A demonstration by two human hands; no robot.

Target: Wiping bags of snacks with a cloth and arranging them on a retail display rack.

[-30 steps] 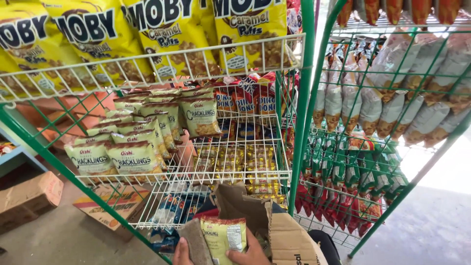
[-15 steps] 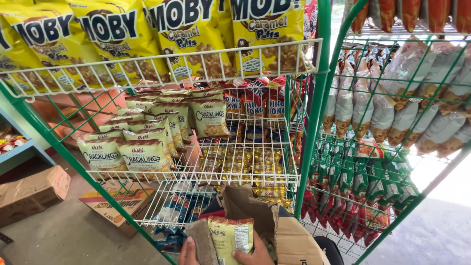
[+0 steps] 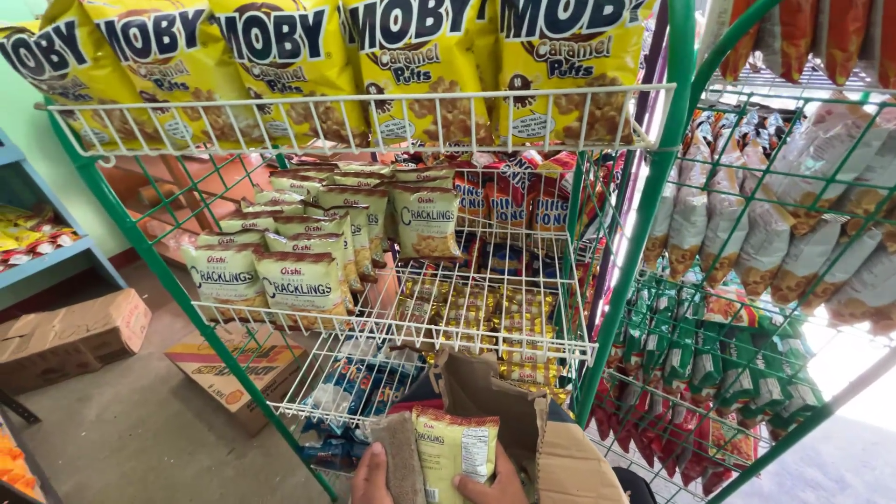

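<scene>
Both hands [image 3: 431,471] clasp a light, crinkly snack packet [image 3: 455,453] at its lower edges, at 6 o'clock below the wire shelf [image 3: 439,317].

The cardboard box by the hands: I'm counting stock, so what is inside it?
Only one small green-and-yellow snack packet shows at the cardboard box mouth, gripped between the left hand and right hand. The flaps and hands cover whatever lies deeper.

Five big yellow puff bags [image 3: 411,65], two cardboard boxes on the floor [image 3: 75,336], two wire racks [image 3: 653,215]
</scene>
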